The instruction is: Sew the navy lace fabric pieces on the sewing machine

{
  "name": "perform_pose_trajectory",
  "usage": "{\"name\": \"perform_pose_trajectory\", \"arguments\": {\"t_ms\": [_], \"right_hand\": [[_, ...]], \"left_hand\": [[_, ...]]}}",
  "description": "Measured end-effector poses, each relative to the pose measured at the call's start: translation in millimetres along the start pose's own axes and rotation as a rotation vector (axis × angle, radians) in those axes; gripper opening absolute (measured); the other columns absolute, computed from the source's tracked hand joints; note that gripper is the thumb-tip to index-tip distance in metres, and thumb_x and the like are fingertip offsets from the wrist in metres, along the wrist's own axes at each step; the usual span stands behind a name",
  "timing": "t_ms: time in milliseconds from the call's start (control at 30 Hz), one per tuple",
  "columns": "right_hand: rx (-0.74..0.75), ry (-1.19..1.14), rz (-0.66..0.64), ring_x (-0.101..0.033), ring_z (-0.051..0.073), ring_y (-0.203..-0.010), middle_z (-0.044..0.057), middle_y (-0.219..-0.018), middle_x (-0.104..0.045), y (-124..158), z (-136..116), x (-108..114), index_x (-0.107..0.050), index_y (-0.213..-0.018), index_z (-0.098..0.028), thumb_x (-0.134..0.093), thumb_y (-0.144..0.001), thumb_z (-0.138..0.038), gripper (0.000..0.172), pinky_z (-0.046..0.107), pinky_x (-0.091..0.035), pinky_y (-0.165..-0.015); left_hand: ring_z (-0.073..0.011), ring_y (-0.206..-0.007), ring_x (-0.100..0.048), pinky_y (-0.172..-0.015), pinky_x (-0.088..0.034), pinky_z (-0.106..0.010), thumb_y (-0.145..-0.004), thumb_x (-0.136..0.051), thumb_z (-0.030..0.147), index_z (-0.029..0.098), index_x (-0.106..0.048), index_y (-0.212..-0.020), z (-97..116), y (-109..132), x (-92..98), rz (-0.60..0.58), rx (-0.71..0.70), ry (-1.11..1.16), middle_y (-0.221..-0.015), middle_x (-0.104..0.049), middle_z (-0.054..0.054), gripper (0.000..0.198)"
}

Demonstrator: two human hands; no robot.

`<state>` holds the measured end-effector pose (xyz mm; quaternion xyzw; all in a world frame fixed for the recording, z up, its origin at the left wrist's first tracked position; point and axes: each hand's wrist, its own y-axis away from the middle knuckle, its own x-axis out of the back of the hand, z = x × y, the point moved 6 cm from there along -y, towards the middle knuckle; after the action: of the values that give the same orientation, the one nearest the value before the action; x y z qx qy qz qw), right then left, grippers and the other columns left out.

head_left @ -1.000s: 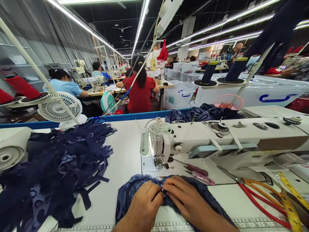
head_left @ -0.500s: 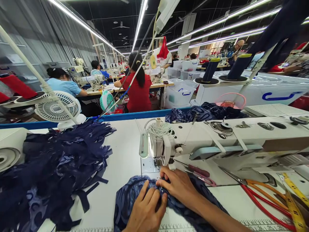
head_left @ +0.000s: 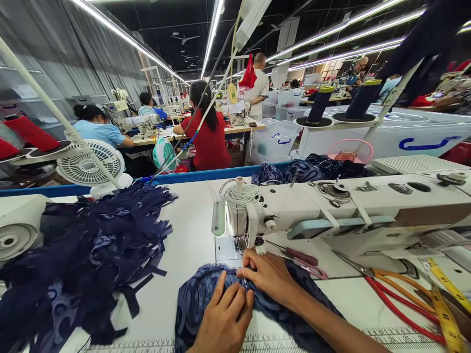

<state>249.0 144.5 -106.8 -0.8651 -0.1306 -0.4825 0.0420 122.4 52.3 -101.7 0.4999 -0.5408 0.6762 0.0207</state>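
Note:
Navy patterned fabric point(head_left: 195, 304) lies on the white table in front of the sewing machine point(head_left: 287, 208), its scalloped edge just below the metal needle plate point(head_left: 226, 249). My left hand point(head_left: 226, 314) presses on the fabric, fingers bent and slightly apart, index finger pointing at the edge. To its right, my right hand point(head_left: 267, 277) has thumb and curled index finger pinched together at the fabric's edge, near the presser foot. The fabric also extends beneath my right wrist. The needle is too small to make out.
Dark navy fabric strips point(head_left: 95, 255) are heaped at the left. Right of the hands lie a maroon-handled tool point(head_left: 301, 256), orange-handled scissors point(head_left: 401, 284) and a yellow tape measure point(head_left: 443, 314). A ruler strip point(head_left: 265, 341) runs along the front. Other people sit or stand beyond the table.
The hands and fabric have barely moved. The view has shifted slightly. In the background, the standing person in white is now farther right of the red cloth.

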Motion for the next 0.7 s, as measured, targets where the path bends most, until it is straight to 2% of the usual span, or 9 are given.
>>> {"name": "perform_pose_trajectory", "arguments": {"t_ms": [100,200,300,367,433,567,633,700], "right_hand": [[0.095,-0.014,0.013,-0.061,0.016,-0.076,-0.005,-0.077,-0.063,7,-1,6,-0.060,-0.084,-0.024,-0.061,-0.092,-0.025,0.009,0.026,-0.039,-0.067],[0.187,0.000,0.071,-0.060,0.019,-0.088,0.000,-0.092,-0.063,17,0,14,-0.060,-0.092,-0.023,-0.050,-0.097,-0.019,0.012,0.029,-0.043,-0.080],[0.242,0.050,0.140,-0.054,0.026,-0.102,0.006,-0.104,-0.060,26,3,17,-0.060,-0.103,-0.023,-0.049,-0.096,-0.017,0.015,0.040,-0.040,-0.093],[0.262,0.076,0.157,-0.052,0.030,-0.103,0.007,-0.104,-0.058,29,4,16,-0.060,-0.104,-0.023,-0.053,-0.092,-0.016,0.016,0.045,-0.039,-0.091],[0.281,0.080,0.156,-0.052,0.029,-0.098,0.006,-0.098,-0.057,30,3,13,-0.058,-0.096,-0.022,-0.053,-0.089,-0.011,0.014,0.044,-0.040,-0.086],[0.328,0.035,0.139,-0.052,0.025,-0.092,0.005,-0.095,-0.056,32,-3,10,-0.052,-0.089,-0.020,-0.046,-0.089,-0.005,0.016,0.038,-0.041,-0.082],[0.335,0.004,0.122,-0.052,0.024,-0.090,0.005,-0.093,-0.056,34,-6,12,-0.050,-0.091,-0.021,-0.043,-0.092,-0.007,0.015,0.036,-0.042,-0.080],[0.329,-0.014,0.108,-0.053,0.024,-0.088,0.004,-0.091,-0.057,37,-7,15,-0.049,-0.091,-0.021,-0.041,-0.095,-0.010,0.015,0.035,-0.042,-0.078]], "left_hand": [[-0.0164,-0.098,-0.062,-0.125,-0.011,-0.046,-0.103,-0.032,0.016,0.012,-0.067,-0.109,-1,-4,3.2,0.036,0.021,0.030,-0.094,-0.067,-0.004,0.036],[-0.0165,-0.096,-0.062,-0.125,-0.008,-0.047,-0.103,-0.031,0.016,0.011,-0.067,-0.109,0,-5,2.7,0.034,0.023,0.025,-0.093,-0.068,-0.004,0.037],[-0.0176,-0.096,-0.062,-0.125,-0.005,-0.047,-0.101,-0.035,0.016,0.012,-0.067,-0.110,1,-3,1.8,0.016,0.017,0.029,-0.094,-0.069,-0.005,0.033],[-0.0176,-0.095,-0.062,-0.125,-0.003,-0.046,-0.100,-0.038,0.019,0.013,-0.066,-0.110,-1,-5,2.8,-0.007,0.021,0.076,-0.093,-0.068,-0.004,0.030],[-0.0180,-0.095,-0.062,-0.123,-0.013,-0.046,-0.096,-0.040,0.015,0.016,-0.064,-0.112,-9,-9,2.0,-0.081,0.094,0.164,-0.094,-0.067,-0.004,0.029],[-0.0287,-0.114,-0.053,-0.106,-0.040,-0.058,-0.083,-0.054,0.009,0.018,-0.058,-0.122,-41,-21,-5.2,-0.228,0.439,0.311,-0.118,-0.057,-0.012,0.040],[-0.0312,-0.116,-0.050,-0.101,-0.046,-0.055,-0.074,-0.066,0.010,0.017,-0.063,-0.107,-54,-24,-14.6,-0.284,0.573,0.440,-0.119,-0.055,-0.012,0.034],[-0.0278,-0.110,-0.053,-0.096,-0.050,-0.047,-0.069,-0.069,0.008,0.018,-0.064,-0.087,-60,-24,-26.1,-0.340,0.640,0.558,-0.109,-0.058,-0.008,0.021]]}}
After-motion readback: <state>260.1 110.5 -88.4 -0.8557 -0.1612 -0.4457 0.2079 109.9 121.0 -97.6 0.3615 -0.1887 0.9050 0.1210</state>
